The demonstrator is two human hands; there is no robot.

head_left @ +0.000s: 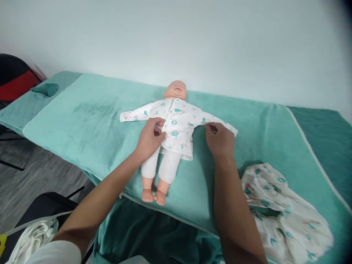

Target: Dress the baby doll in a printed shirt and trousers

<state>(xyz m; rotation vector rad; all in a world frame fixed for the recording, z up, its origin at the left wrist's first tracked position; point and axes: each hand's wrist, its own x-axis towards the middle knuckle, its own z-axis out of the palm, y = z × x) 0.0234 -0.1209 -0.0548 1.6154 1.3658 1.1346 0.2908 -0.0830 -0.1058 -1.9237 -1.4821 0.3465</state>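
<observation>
The baby doll [175, 90] is lying face-up on the green-covered bed [96, 106], long axis running across the bed on a bit of a slant, head pointing at the wall [176, 40] and bare feet aimed at the near edge, slightly off to the left. The right hand [220, 140] is pinching the printed shirt [178, 126] under one sleeve, while the left hand [148, 138] is curled up against its front, and honestly I can't tell whether that one's gripping the fabric or just touching it.
</observation>
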